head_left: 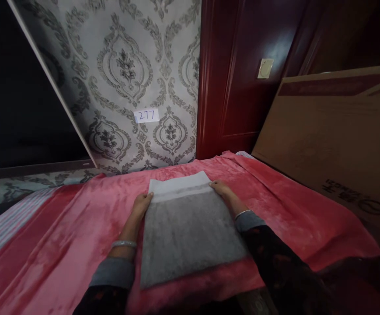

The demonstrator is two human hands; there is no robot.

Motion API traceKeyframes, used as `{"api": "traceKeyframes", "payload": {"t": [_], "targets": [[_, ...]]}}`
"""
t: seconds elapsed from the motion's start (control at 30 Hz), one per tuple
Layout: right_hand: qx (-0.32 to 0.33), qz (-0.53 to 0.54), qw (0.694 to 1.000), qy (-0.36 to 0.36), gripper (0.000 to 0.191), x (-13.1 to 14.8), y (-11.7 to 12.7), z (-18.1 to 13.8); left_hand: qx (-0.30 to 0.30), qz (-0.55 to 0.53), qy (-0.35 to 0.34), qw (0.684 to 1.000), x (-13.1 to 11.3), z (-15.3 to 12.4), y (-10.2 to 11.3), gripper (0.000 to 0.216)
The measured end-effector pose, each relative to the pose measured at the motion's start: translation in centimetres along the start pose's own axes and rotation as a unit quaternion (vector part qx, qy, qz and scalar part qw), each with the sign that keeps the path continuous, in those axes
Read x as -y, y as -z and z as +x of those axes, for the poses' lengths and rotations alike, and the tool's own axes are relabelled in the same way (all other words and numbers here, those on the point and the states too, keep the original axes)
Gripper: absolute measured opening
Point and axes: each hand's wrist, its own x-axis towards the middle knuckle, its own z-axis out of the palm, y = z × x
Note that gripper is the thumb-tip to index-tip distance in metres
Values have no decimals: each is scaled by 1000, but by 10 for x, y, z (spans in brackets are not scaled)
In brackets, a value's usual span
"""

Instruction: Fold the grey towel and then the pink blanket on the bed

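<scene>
A folded grey cloth with a white band at its far end (186,223) lies flat on a red plush blanket (78,236). My left hand (141,204) grips the cloth's far left corner, fingers curled over the edge. My right hand (221,189) holds the far right corner the same way. Both wrists wear bangles, and both arms run along the cloth's sides.
A large cardboard box (334,140) leans at the right over the blanket. Ahead stands a wall with patterned wallpaper and a small label reading 277 (147,115). A dark red wooden door (242,78) stands behind, and a dark screen (19,87) at left.
</scene>
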Motion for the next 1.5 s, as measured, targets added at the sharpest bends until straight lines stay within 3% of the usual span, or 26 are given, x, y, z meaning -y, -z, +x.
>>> {"api": "traceKeyframes", "payload": {"t": [0.1, 0.23, 0.43, 0.5, 0.57, 0.63, 0.7, 0.73, 0.83, 1.13, 1.27, 1.37, 1.43, 1.5], "targets": [[-39, -81, 996, 15, 17, -1, -9, -2, -23, 79, -23, 996, 0, -2, -1, 31], [-86, -151, 984, 45, 29, -6, -20, -14, -59, 166, -44, 983, -1, -11, -5, 32], [-111, -210, 970, 60, 33, -5, -19, -25, -34, 245, -20, 969, -9, -15, -4, 38], [-125, -219, 965, 76, 36, 0, -17, -28, -49, 250, -30, 967, -13, -16, 0, 42], [-134, -233, 954, 132, 43, 6, -17, -30, -94, 264, -104, 954, -17, -18, 2, 50], [-102, -272, 928, 234, 53, 13, -22, -33, -107, 295, -228, 922, -20, -21, -2, 58], [-19, -323, 893, 313, 56, 17, -30, -35, -28, 338, -312, 887, -21, -24, -10, 62], [24, -342, 882, 324, 56, 18, -34, -36, 28, 358, -318, 877, -21, -26, -15, 61], [86, -361, 883, 287, 55, 20, -42, -36, 123, 395, -250, 875, -18, -28, -26, 62], [31, -345, 922, 174, 56, 15, -36, -34, 81, 397, -159, 900, -11, -23, -20, 71], [-41, -336, 927, 159, 53, 10, -35, -36, 47, 402, -151, 902, -11, -25, -12, 64], [-42, -323, 905, 272, 52, 9, -33, -38, 39, 383, -245, 890, -15, -33, -10, 59], [44, -309, 877, 365, 53, 9, -34, -39, 96, 352, -338, 867, -17, -39, -14, 59], [125, -292, 863, 394, 53, 9, -35, -39, 169, 334, -382, 845, -18, -44, -21, 61]]}}
